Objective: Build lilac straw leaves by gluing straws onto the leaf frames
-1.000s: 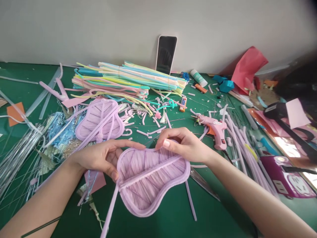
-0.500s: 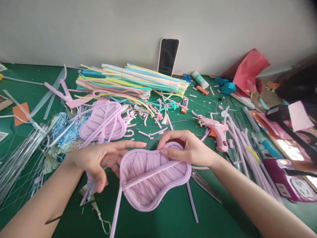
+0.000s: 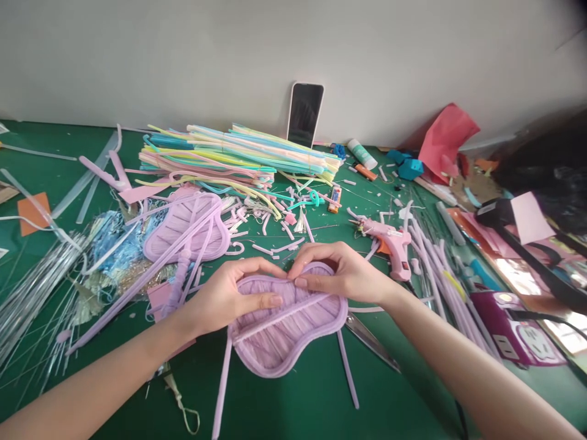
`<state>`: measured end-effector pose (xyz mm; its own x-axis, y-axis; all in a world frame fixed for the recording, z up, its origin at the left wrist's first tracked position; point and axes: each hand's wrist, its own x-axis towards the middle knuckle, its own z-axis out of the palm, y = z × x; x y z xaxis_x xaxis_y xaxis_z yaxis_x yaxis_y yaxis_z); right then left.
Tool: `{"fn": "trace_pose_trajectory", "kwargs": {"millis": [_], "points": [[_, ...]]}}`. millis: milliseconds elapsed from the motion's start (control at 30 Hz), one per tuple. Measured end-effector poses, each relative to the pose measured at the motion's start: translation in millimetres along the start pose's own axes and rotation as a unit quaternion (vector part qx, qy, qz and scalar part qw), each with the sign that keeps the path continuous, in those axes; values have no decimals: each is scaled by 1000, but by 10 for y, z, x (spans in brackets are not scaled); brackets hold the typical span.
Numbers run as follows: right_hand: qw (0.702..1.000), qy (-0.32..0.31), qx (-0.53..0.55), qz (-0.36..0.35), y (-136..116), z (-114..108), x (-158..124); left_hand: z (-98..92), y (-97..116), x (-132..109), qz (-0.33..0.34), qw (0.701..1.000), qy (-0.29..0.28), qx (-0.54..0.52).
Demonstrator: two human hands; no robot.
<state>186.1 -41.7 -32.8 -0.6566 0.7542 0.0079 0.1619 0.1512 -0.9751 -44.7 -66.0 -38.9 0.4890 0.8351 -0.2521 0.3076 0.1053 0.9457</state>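
Both my hands grip a lilac pipe-cleaner panel [image 3: 279, 342], rounded and pinched in at the waist, with a ribbed middle and a diagonal strip across it. My left hand [image 3: 229, 293] closes on its upper left edge, thumb on the face. On the upper edge, my right hand [image 3: 337, 275] pinches the rim, its fingertips close to the left ones. Two loose pipe-cleaner ends [image 3: 223, 385] hang below the panel. Partly beneath its right side lie scissors [image 3: 373, 342]. A similar lilac panel with a wrapped handle [image 3: 183, 229] rests behind my left hand.
Bundled pastel pipe cleaners [image 3: 229, 156] lie at the back, before a phone [image 3: 306, 115] leaning on the wall. To the right are a pink glue gun [image 3: 387, 241], lilac pipe cleaners [image 3: 452, 290] and a purple power strip [image 3: 513, 330]. Silver wires [image 3: 36, 293] spread at left.
My left hand has moved right and closed on the panel's upper left edge; before, its fingers were spread beside it. My right hand keeps its pinch on the rim.
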Motion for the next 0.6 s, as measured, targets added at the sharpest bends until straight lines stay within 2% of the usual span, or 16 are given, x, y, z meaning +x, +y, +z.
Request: {"fn": "trace_pose_trajectory", "kwargs": {"millis": [167, 467, 600], "points": [[999, 3, 22, 26, 9, 11, 21, 3, -26, 28, -24, 999, 13, -21], [998, -35, -44, 27, -33, 5, 43, 8, -93, 19, -24, 1000, 4, 3], [996, 24, -3, 87, -29, 59, 12, 6, -81, -17, -7, 999, 33, 15]]}}
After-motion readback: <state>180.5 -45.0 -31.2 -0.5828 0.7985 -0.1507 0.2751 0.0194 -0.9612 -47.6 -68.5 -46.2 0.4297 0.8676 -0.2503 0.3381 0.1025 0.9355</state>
